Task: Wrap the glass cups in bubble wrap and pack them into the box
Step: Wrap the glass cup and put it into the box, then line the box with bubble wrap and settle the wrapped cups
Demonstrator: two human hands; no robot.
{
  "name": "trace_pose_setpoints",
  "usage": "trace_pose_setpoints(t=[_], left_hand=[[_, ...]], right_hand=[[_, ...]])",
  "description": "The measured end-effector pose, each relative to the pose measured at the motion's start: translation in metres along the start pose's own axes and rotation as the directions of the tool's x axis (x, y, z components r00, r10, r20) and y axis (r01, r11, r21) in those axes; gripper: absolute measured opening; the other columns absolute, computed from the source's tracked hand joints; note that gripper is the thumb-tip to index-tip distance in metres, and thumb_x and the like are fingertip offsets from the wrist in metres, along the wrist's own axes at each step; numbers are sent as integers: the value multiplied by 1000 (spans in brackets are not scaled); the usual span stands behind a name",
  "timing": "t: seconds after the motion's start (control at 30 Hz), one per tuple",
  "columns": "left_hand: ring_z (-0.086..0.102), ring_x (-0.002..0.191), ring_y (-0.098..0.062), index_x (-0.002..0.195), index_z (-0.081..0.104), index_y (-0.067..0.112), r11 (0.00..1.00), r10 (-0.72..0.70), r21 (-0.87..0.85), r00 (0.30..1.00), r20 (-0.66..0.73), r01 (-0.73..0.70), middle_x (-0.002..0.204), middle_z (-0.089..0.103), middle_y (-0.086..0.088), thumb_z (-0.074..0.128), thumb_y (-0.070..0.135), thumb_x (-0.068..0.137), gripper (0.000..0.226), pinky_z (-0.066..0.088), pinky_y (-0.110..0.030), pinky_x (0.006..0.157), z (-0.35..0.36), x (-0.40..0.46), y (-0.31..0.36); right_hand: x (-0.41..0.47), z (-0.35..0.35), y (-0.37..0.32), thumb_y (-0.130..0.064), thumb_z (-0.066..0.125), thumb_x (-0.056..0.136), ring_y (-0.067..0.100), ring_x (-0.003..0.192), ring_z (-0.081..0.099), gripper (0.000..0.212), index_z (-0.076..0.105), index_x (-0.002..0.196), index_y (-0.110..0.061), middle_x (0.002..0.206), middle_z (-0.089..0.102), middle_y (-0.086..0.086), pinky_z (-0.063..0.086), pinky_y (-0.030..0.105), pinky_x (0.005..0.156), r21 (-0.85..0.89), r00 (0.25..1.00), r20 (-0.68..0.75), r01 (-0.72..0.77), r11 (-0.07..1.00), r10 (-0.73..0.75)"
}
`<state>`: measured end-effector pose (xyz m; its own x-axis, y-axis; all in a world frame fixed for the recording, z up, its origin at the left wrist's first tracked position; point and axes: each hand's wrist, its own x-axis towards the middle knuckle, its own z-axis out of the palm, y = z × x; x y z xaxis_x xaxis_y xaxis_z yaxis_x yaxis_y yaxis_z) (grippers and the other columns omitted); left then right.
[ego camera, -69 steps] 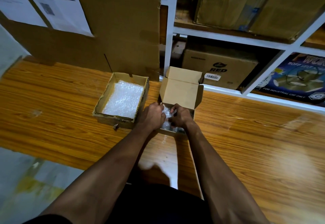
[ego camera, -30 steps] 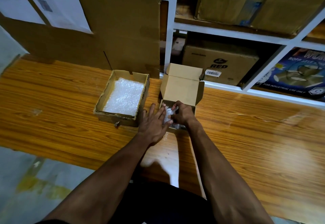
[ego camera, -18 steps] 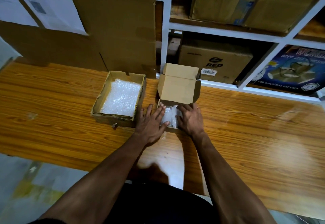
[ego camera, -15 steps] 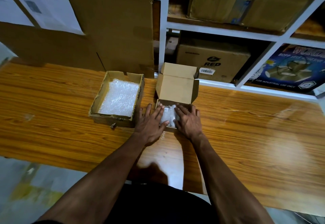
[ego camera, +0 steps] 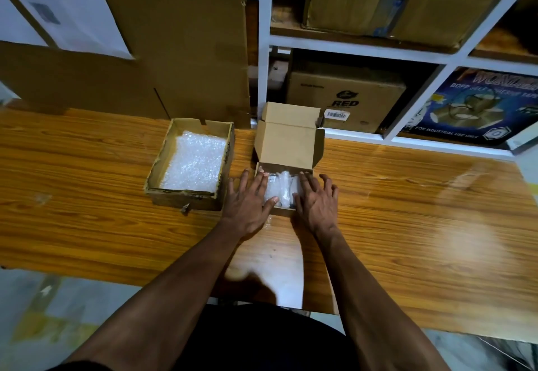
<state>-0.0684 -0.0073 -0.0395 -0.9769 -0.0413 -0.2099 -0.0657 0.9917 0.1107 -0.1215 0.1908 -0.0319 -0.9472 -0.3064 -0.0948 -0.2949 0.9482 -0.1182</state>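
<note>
A small cardboard box (ego camera: 289, 149) stands on the wooden table with its lid flap raised at the back. Inside it lie bubble-wrapped cups (ego camera: 281, 188), seen as a pale crinkled bundle. My left hand (ego camera: 249, 200) lies flat with straight fingers over the box's left edge, its fingertips on the wrap. On the box's right side my right hand (ego camera: 316, 199) also lies flat, fingers spread and touching the bundle. The glass under the wrap is not clearly visible.
A shallow open carton (ego camera: 163, 167) holding bubble wrap sheets (ego camera: 198, 162) sits just left of the small box. Large cardboard sheets (ego camera: 180, 39) lean behind the table. A white shelf unit (ego camera: 358, 47) with stored boxes rises at the back right.
Both hands went from gripping the wrapped bundle in the box to lying flat on it. The right hand's fingers have spread a little more to the right.
</note>
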Motion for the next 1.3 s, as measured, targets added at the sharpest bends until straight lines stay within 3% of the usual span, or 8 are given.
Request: trace_pose_setpoints(t=[0.3, 0.4, 0.5, 0.67, 0.8, 0.93, 1.1, 1.3], left_hand=[[8, 161, -31, 167, 22, 19, 999, 31, 11, 999, -8, -31, 174, 21, 0, 6, 67, 105, 80, 5, -62, 125, -7, 9, 4], [35, 147, -27, 157, 42, 17, 996, 82, -6, 978, -193, -84, 160, 47, -2, 17, 54, 110, 65, 31, -51, 114, -18, 7, -3], [52, 124, -22, 138, 59, 17, 986, 54, -124, 910, -411, -115, 136, 61, -3, 39, 37, 109, 41, 48, -42, 100, -32, 11, -16], [58, 107, -25, 120, 66, 16, 907, -271, -421, 767, -582, 1, 115, 64, -6, 55, 19, 101, 22, 54, -40, 79, -49, 23, -66], [55, 121, -32, 128, 64, 20, 821, -472, -508, 808, -351, 259, 127, 61, -9, 64, 21, 96, 32, 54, -46, 92, -43, 36, -128], [55, 127, -36, 139, 60, 25, 865, -411, -362, 905, -109, 349, 136, 59, -14, 77, 44, 92, 54, 50, -44, 102, -36, 48, -174], [56, 123, -36, 137, 60, 21, 909, -329, -298, 941, -81, 292, 131, 58, -13, 81, 52, 86, 62, 52, -45, 98, -32, 61, -179], [62, 112, -34, 111, 66, 17, 936, -267, -265, 959, -97, 234, 115, 66, -12, 79, 30, 90, 29, 54, -43, 87, -21, 72, -186]], right_hand=[[-1, 5, -5, -52, 27, 110, 29, 160, -12, 65, 11, 167, -24, 174, 11, -2, 4, 56, 128, 23, 997, 72, -3, 1000, 1], [-2, 2, -15, -46, 47, 105, 34, 161, 6, 72, 21, 165, -16, 172, 23, 6, 11, 55, 128, 69, 996, 5, 93, 993, -93], [9, -3, -38, -39, 59, 95, 35, 136, 46, 58, 49, 147, -14, 147, 56, 13, 39, 48, 112, 88, 975, -119, 197, 976, -186], [37, -15, -99, -23, 58, 98, 33, 99, 59, 30, 61, 124, -11, 111, 66, 14, 51, 43, 79, 280, 915, -278, 370, 886, -294], [59, -16, -141, -31, 52, 102, 29, 102, 54, 27, 61, 123, -15, 114, 61, 10, 49, 41, 83, 271, 893, -273, 429, 862, -358], [73, -9, -168, -36, 54, 102, 32, 112, 50, 32, 62, 125, -14, 128, 58, 11, 48, 49, 90, 165, 893, -219, 430, 887, -392], [85, -1, -184, -44, 52, 101, 35, 124, 45, 43, 62, 130, -15, 145, 50, 12, 44, 49, 96, 106, 921, -167, 372, 922, -352], [100, 6, -192, -43, 52, 99, 37, 125, 42, 43, 62, 130, -15, 152, 42, 12, 43, 50, 97, 58, 936, -134, 337, 940, -327]])
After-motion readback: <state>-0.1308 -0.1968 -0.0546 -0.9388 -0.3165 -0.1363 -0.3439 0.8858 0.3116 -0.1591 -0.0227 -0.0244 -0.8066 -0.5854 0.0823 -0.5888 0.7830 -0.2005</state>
